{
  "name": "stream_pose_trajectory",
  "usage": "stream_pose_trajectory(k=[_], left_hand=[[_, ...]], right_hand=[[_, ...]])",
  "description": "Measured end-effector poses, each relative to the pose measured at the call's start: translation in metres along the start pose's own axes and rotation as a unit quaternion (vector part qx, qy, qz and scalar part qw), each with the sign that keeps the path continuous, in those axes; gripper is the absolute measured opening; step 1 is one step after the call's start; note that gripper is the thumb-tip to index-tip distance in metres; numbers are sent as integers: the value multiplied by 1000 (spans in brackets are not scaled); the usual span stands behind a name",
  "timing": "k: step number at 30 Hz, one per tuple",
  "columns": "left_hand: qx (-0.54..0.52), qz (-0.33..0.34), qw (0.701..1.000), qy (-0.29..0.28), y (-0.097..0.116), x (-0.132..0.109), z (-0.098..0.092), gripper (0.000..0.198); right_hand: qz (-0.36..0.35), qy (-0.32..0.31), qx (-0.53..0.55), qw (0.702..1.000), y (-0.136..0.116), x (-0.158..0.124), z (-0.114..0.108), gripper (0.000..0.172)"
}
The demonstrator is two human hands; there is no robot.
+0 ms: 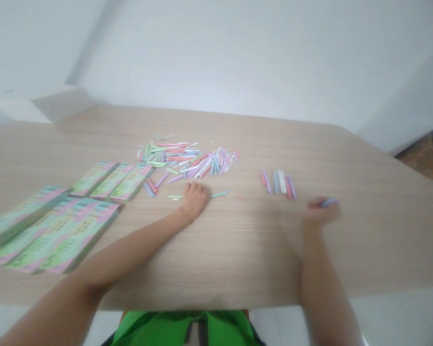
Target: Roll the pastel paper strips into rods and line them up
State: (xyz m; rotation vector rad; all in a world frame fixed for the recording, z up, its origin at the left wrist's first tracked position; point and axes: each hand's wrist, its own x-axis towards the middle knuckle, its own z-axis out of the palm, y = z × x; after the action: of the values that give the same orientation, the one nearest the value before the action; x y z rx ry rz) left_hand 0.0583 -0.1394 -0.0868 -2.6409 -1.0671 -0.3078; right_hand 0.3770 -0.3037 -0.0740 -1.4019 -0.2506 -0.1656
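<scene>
My left hand point(195, 199) rests on the table with its fingers curled, just in front of a loose pile of pastel, pen-like sticks point(187, 158). Whatever it may hold is hidden. A light-green stick point(174, 197) lies at its left side, and a teal stick with a thin tip point(220, 193) reaches out on its right. Blurred by motion, my right hand point(321, 210) is closed around a bluish-purple stick point(329, 202). Left of that hand, several sticks lie side by side in a short row point(282, 182), with a red and purple pair point(266, 181) beside them.
Green and pink printed boxes point(72, 230) lie in two rows on the left of the wood-grain table point(216, 259). A white box-like object point(61, 103) stands at the back left. A white wall point(238, 57) rises behind the table. A small pinkish piece point(239, 198) lies mid-table.
</scene>
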Motion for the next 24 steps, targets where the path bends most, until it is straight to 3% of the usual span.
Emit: stream_pose_trajectory(k=[3, 4, 10, 13, 18, 24], left_hand=[[-4, -13, 1000, 11, -2, 0, 5, 23], [-13, -9, 1000, 21, -4, 0, 8, 22], [-116, 28, 981, 151, -20, -5, 34, 20], [-176, 4, 968, 178, -20, -6, 42, 21], [-229, -58, 958, 160, -17, -9, 38, 25], [-195, -102, 951, 219, -15, -18, 3, 21]], right_hand=[[47, 34, 17, 998, 20, 17, -17, 46], [64, 19, 16, 998, 26, 16, -17, 47], [143, -81, 59, 985, 40, -21, 11, 49], [152, -128, 78, 977, 38, -40, 27, 46], [155, -160, 85, 971, 33, -80, 74, 43], [154, -168, 80, 970, 21, -144, 153, 45]])
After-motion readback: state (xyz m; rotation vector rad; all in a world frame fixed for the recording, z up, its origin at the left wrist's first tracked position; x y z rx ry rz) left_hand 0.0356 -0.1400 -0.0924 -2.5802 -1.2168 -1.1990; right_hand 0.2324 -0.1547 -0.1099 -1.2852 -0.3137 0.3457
